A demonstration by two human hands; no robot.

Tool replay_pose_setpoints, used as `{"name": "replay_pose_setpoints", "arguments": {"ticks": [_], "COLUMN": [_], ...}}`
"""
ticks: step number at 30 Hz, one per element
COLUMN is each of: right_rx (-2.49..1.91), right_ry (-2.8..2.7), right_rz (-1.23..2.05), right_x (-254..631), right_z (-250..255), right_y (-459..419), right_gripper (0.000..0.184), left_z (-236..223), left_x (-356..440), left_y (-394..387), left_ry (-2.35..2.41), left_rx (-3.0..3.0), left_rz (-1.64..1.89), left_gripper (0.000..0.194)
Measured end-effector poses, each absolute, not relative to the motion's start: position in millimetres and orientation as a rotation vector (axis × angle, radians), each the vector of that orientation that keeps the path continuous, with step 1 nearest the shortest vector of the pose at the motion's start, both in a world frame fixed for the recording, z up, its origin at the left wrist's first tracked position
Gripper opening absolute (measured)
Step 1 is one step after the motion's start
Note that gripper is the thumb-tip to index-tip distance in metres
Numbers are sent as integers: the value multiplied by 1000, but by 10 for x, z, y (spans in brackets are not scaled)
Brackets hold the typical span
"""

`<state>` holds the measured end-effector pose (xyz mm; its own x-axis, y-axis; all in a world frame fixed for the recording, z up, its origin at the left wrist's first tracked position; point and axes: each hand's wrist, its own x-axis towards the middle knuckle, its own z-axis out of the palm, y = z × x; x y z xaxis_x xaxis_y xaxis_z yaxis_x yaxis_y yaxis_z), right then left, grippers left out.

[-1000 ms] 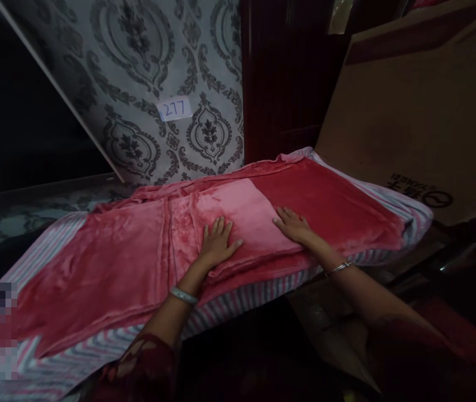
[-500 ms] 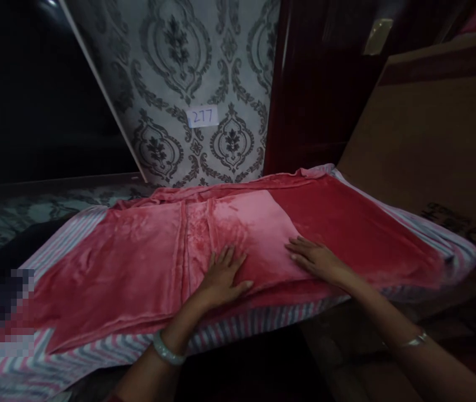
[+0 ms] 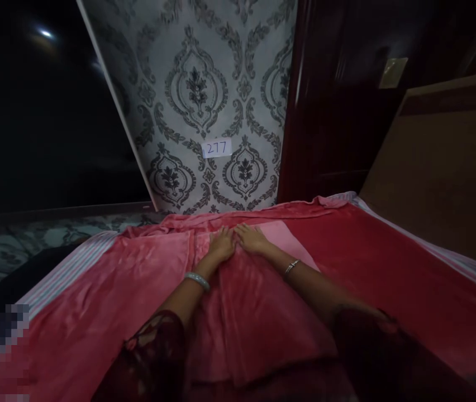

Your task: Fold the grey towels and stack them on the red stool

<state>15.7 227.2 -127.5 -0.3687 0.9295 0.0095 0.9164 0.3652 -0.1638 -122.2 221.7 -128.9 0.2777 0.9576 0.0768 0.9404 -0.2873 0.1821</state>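
Observation:
A red plush cloth (image 3: 271, 318) lies spread and partly folded over a table, with a paler pink patch (image 3: 282, 231) showing near its far side. My left hand (image 3: 222, 244) rests on the far part of the folded layer, fingers pointing away from me. Close beside it, almost touching, my right hand (image 3: 251, 239) presses down on the same cloth, its fingers stretched forward. Neither hand shows anything gripped. Creases run through the cloth below both hands, towards me.
Striped cloth (image 3: 76, 271) shows under the red one at the left and right edges. A patterned wall with a paper label reading 277 (image 3: 217, 148) stands behind. A dark screen (image 3: 53, 123) is at left, a large cardboard box (image 3: 443, 173) at right.
Both hands have slid away from me across the cloth and come close together. The right hand has moved left. My view has shifted forward, closer over the table.

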Motion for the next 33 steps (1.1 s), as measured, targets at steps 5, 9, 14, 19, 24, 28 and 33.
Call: {"name": "replay_pose_setpoints", "arguments": {"ticks": [5, 9, 14, 19, 24, 28, 33], "right_rx": [-1674, -2045, -2254, -2347, -2004, -1714, -1879], "right_ry": [-2562, -2235, -1950, -1818, -2202, -2474, -2436], "right_rz": [187, 178, 204, 255, 107, 71, 23], "right_x": [480, 1161, 1667, 1462, 879, 522, 976], "right_z": [-1652, -1911, -2000, -1675, -1475, -1640, -1841], "right_y": [2557, 2657, 2650, 2403, 1874, 1487, 1345], "right_gripper": [63, 69, 67, 68, 61, 58, 61], "left_z": [-1669, -1799, -1809, -1656, -1403, -1490, -1773], "left_x": [-1286, -1321, -1323, -1328, -1139, -1027, -1184], "left_y": [2398, 2423, 2439, 2477, 2135, 1595, 1336], "left_ry": [1891, 1883, 1857, 1792, 1748, 1593, 1670], "left_rx": [2451, 2451, 2443, 2342, 2341, 2541, 2542], "left_rz": [220, 246, 326, 270, 262, 254, 200], "left_gripper": [57, 60, 60, 63, 63, 62, 75]}}
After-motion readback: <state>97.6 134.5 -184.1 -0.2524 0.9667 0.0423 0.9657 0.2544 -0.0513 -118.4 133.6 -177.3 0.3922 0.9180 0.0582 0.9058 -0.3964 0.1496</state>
